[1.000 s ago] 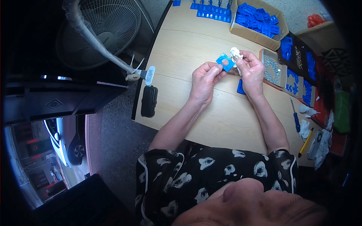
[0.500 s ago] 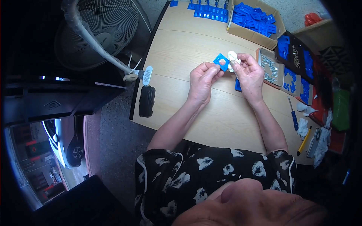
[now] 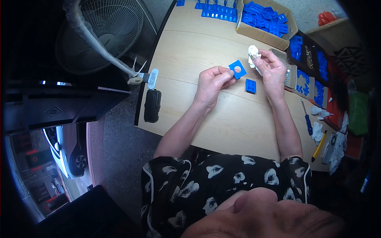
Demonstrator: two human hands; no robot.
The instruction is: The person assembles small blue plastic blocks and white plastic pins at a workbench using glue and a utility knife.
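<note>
Between thumb and fingers, my left hand [image 3: 213,82] pinches one corner of a flat blue plastic plate [image 3: 241,73] with a round hole in it. My right hand [image 3: 274,73] is closed on a crumpled white tissue [image 3: 253,53], held up and apart from the plate. On the table between the two hands lies a small blue rectangular part [image 3: 250,86] with slots in its face. Just beyond my right hand, a shallow tray of small silvery screws [image 3: 289,73] is partly covered by the hand.
A cardboard box [image 3: 262,37] of blue plates stands at the far right, beside a row of blue parts [image 3: 219,14]. Trays of small blue pieces [image 3: 304,85] line the right. Nearer are a screwdriver [image 3: 307,119] and a yellow knife [image 3: 318,146]. A black case [image 3: 152,106] lies left.
My right hand has drawn the tissue away from the plate, to the right. The plate has shifted slightly right and turned. The blue part on the table has come into full view.
</note>
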